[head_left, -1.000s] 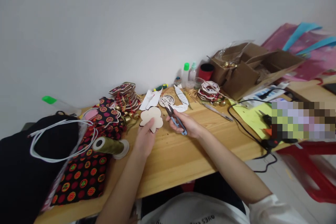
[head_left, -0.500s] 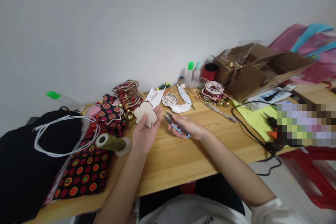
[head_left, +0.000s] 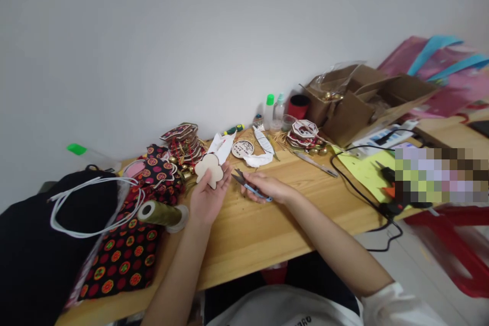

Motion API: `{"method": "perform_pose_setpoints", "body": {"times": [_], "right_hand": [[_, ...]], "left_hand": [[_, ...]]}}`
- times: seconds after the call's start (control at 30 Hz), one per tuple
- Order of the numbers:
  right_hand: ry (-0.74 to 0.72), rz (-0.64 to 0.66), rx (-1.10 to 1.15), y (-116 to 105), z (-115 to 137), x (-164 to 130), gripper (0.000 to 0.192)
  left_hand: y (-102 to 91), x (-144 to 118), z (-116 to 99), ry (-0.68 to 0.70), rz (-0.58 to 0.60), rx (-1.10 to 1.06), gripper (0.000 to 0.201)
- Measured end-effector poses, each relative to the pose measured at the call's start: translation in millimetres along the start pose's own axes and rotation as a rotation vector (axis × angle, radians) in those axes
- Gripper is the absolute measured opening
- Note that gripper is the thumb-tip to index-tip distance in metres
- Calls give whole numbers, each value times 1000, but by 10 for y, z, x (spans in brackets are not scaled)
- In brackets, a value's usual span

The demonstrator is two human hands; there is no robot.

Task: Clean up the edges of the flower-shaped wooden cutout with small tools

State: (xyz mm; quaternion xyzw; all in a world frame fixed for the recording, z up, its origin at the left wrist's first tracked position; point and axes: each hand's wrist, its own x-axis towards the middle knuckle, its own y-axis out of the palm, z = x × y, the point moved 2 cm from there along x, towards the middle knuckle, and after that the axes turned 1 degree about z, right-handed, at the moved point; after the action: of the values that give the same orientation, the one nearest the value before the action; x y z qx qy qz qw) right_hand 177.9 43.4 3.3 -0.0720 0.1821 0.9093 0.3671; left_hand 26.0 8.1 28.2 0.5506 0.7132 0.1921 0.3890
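- The table (head_left: 252,234) is pale wood; both forearms reach over its near edge.
- On the left lies a patterned cloth (head_left: 126,254), and a spool (head_left: 162,214) of olive thread lies on its side just beside the left wrist.
- The left hand (head_left: 206,198) is palm up, with the thumb pressing a wooden cutout (head_left: 209,169) against the fingers.
- The right hand (head_left: 267,188) grips blue snips (head_left: 248,186); the blades stand slightly apart and point toward the cutout, near it but not touching.
- Behind the hands are a round wooden tag (head_left: 242,148) and a stack of ornaments (head_left: 182,137).
- Farther right, near the wall, are bottles (head_left: 269,109), a red cup (head_left: 298,106) and an open box (head_left: 362,97).
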Motion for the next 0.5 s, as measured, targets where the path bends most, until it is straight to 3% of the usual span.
{"method": "perform_pose_setpoints", "body": {"times": [0.17,0.5], "right_hand": [[21,-4,16,2,31,-8,53],[53,-31,-17,2,-2,1,59]], "left_hand": [[-21,4,-37,24,-7,15,19],[-23,15,165,137,-27,257,28]]}}
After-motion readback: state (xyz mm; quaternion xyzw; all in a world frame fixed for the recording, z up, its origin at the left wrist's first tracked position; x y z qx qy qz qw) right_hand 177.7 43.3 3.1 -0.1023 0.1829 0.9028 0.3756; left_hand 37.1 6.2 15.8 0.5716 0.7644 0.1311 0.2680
